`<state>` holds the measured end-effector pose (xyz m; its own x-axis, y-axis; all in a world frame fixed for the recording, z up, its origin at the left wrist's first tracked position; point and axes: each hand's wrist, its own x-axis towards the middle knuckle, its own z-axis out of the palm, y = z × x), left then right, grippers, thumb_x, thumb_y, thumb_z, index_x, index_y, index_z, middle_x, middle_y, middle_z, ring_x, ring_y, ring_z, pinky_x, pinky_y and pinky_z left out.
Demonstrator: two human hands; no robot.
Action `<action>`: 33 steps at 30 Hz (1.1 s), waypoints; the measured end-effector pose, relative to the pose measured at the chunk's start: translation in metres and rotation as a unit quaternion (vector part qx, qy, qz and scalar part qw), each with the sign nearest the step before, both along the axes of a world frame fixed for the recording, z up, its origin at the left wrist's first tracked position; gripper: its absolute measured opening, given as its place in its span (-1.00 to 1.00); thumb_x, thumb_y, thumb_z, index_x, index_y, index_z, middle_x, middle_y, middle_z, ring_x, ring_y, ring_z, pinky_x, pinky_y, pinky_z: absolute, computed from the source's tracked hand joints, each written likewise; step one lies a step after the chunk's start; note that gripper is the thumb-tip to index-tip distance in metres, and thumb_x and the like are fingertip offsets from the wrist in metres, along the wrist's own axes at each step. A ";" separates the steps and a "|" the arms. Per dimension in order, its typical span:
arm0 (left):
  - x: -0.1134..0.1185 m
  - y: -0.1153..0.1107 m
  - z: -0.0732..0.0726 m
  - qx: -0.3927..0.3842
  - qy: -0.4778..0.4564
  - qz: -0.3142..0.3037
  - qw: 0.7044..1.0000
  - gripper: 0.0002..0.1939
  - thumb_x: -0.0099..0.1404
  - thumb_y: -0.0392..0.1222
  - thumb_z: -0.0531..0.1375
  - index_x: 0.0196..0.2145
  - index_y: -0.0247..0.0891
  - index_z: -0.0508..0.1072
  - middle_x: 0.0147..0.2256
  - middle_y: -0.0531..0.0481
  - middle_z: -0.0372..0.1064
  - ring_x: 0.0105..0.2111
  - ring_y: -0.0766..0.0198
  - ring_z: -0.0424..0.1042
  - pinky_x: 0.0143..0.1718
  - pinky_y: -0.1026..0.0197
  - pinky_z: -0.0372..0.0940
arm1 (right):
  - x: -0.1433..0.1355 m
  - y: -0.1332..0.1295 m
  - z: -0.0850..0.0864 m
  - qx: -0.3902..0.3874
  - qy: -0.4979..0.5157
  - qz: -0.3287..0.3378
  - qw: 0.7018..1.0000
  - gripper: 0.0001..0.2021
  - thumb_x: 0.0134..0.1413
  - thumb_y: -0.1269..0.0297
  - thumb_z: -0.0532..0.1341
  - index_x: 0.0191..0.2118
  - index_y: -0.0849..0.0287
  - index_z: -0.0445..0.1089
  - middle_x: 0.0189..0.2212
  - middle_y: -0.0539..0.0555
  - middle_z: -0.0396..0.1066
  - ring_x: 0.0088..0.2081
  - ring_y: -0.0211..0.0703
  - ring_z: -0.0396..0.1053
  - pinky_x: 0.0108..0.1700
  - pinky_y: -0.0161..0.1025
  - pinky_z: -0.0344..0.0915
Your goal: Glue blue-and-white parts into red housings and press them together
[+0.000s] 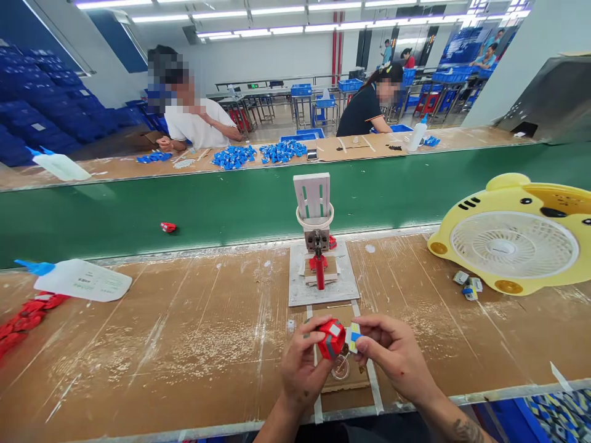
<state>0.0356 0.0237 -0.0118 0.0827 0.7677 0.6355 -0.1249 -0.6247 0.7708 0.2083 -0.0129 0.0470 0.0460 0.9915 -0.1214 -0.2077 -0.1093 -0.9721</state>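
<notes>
My left hand is closed around a red plastic piece with grey bands and a pale square on it. Just to its right, my right hand pinches a small white, yellow and blue part between thumb and fingers. The two pieces are held close together; whether they touch I cannot tell. Below them a loop of thin pale wire or cord shows over a taped cardboard pad. Beyond my hands stands a toggle clamp with a red handle on a white base plate.
A glue bottle lies at the left near red pieces. A yellow fan and several small grey parts are at the right. One red piece rests on the green belt. Two people sit across from me.
</notes>
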 end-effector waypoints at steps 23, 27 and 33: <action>0.025 -0.006 -0.007 -0.415 -0.113 -0.088 0.899 -0.60 0.10 0.07 0.47 -0.28 -0.27 0.52 -0.33 -0.09 0.62 -0.36 0.16 0.61 -0.33 0.21 0.50 | 0.025 0.016 -0.020 0.225 -0.352 -0.001 0.909 -0.44 -0.04 -0.05 0.44 0.05 0.14 0.53 -0.10 0.27 0.59 -0.22 0.01 0.58 -0.24 -0.18 0.53; 0.020 -0.005 -0.014 -0.411 -0.101 -0.125 0.897 -0.57 0.11 0.14 0.45 -0.26 -0.26 0.54 -0.29 -0.14 0.62 -0.31 0.13 0.60 -0.28 0.20 0.49 | 0.021 0.018 -0.029 0.228 -0.353 0.023 0.907 -0.59 0.12 0.13 0.34 0.09 0.10 0.53 -0.02 0.26 0.59 -0.03 0.10 0.55 0.00 -0.06 0.49; -0.016 0.019 -0.001 -0.207 0.042 -0.127 0.969 -0.67 0.19 -0.04 0.42 -0.09 -0.13 0.64 0.01 -0.21 0.57 -0.02 0.01 0.56 -0.03 0.10 0.47 | 0.009 0.037 -0.020 0.081 -0.202 0.125 0.968 -0.57 0.10 -0.11 0.30 -0.11 0.12 0.62 -0.19 0.19 0.65 -0.20 0.10 0.56 -0.14 -0.07 0.48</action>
